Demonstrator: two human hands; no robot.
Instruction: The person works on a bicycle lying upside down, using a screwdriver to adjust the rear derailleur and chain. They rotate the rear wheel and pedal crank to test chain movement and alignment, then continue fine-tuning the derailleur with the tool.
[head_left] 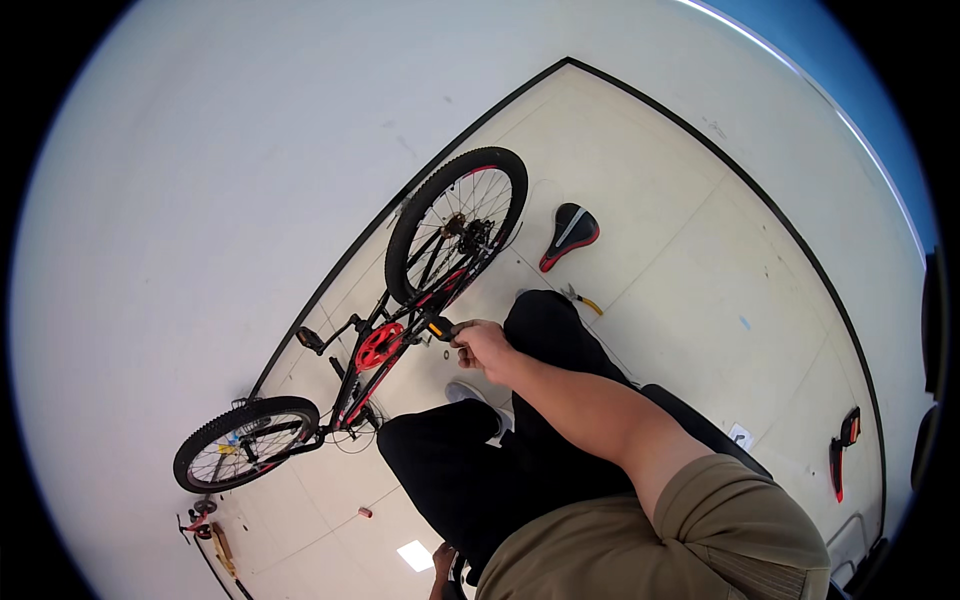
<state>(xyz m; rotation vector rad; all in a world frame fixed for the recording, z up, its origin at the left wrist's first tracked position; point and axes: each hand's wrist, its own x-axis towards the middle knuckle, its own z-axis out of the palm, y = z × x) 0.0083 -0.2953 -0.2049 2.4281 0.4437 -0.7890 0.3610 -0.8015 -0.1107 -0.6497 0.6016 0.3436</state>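
A black bicycle (340, 412) with red accents stands beside the wall in front of me. My right hand (483, 348) reaches forward, its fingers closed at the outer end of the near pedal (438, 328), which has an amber reflector. Left of that pedal are the red chainring (380, 346) and the far pedal (310, 340). The rear wheel (457, 225) is at the top, the front wheel (247, 444) at the lower left. Down by the seat at the lower edge is my left hand (443, 558); it is small and partly hidden, so its fingers cannot be made out.
A black-and-red saddle (571, 236) lies on the floor beyond my knee, near yellow-handled pliers (584, 299). A red-and-black part (843, 455) lies far right. A small red object (365, 512) and a white sheet (417, 556) are at lower left. The wall (220, 200) borders the bicycle.
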